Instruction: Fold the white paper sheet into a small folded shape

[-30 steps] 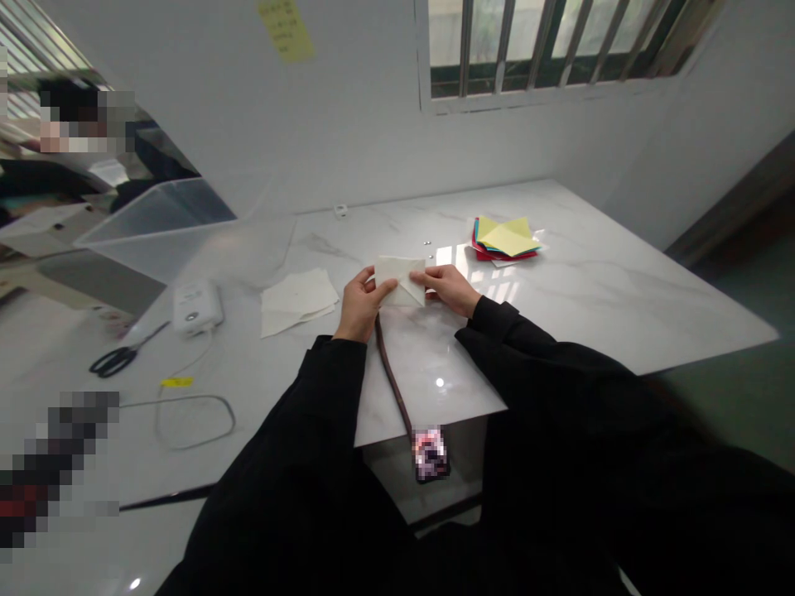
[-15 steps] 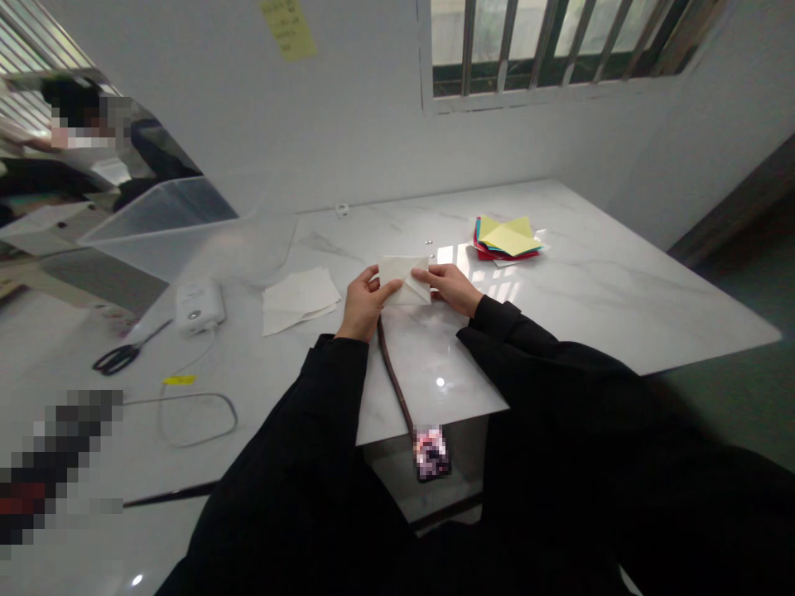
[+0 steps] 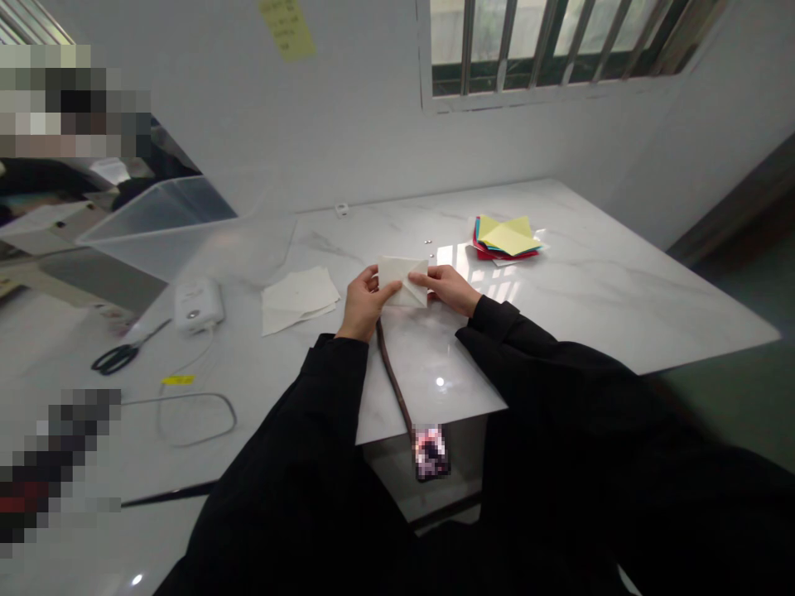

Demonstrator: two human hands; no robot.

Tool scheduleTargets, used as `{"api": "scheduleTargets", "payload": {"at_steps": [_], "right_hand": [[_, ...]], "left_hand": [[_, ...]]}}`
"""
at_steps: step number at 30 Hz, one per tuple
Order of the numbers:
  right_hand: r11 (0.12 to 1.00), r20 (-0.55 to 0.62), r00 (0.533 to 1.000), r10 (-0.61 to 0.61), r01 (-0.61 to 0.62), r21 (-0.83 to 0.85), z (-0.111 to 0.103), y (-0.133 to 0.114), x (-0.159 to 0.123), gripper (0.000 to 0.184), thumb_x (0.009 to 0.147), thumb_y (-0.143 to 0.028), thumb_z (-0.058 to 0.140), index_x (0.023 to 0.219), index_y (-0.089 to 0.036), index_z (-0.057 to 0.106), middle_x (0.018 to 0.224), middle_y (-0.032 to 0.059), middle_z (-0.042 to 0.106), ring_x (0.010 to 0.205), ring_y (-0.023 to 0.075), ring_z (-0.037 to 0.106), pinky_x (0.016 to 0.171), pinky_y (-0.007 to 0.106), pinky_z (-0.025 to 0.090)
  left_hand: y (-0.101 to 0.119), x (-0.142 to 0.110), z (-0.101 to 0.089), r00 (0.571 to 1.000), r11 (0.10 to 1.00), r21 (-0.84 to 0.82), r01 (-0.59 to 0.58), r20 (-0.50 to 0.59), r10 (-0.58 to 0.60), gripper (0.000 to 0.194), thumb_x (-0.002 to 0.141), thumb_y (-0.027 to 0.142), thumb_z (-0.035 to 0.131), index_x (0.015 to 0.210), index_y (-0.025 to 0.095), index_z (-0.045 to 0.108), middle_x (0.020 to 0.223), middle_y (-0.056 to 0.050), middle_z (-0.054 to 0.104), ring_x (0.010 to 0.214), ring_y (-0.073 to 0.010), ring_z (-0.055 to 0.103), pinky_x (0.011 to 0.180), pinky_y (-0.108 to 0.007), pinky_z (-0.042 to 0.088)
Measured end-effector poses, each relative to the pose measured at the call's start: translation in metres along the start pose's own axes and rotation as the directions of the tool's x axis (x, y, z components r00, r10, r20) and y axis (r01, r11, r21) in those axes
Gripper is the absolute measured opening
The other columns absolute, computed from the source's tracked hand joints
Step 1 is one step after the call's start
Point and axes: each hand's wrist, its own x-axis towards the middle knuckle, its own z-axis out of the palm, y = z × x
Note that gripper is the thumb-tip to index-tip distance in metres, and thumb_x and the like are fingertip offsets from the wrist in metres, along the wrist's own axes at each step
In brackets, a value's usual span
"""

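Both my hands hold a folded cream paper (image 3: 402, 277) just above the white marble table (image 3: 590, 290). My left hand (image 3: 363, 305) pinches its left edge, thumb on top. My right hand (image 3: 448, 287) pinches its right edge with fingers closed on a folded flap. A dark brown strap (image 3: 392, 377) runs from under my left hand toward me, off the table's front edge.
A stack of cream sheets (image 3: 298, 298) lies left of my hands. Coloured papers (image 3: 506, 237) sit at the back right. Farther left are a white device (image 3: 197, 305) with its cable, black scissors (image 3: 118, 356) and a clear plastic bin (image 3: 167, 223). Another person sits at the far left.
The paper and both hands have hardly shifted; my right fingers have adjusted slightly on the flap.
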Motion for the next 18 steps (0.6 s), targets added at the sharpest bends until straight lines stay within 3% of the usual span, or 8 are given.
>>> {"api": "scheduleTargets", "payload": {"at_steps": [9,18], "right_hand": [[0.993,-0.021,1.000,-0.021,0.018,-0.115,0.0002,0.0009,-0.0001,0.054,0.073,-0.067,0.084,0.084,-0.014,0.075,0.069,0.0039,0.067,0.056,0.0120,0.051,0.051,0.026,0.042],[0.994,-0.026,0.999,-0.020,0.017,-0.110,0.0009,0.0027,0.0016,0.051,0.073,-0.063,0.083,0.087,-0.015,0.075,0.073,0.0046,0.068,0.062,0.0139,0.055,0.055,0.027,0.043]], "left_hand": [[0.0041,-0.0027,0.0026,1.000,0.999,0.033,-0.012,0.021,0.011,0.061,0.063,0.036,0.092,0.116,0.015,0.070,0.100,-0.009,0.079,0.090,-0.0254,0.074,0.089,-0.040,0.058],[0.0011,-0.0023,0.0028,0.999,1.000,0.019,-0.009,0.052,0.008,0.058,0.065,0.037,0.092,0.114,0.015,0.071,0.104,-0.010,0.079,0.091,-0.0244,0.075,0.089,-0.039,0.059]]}}
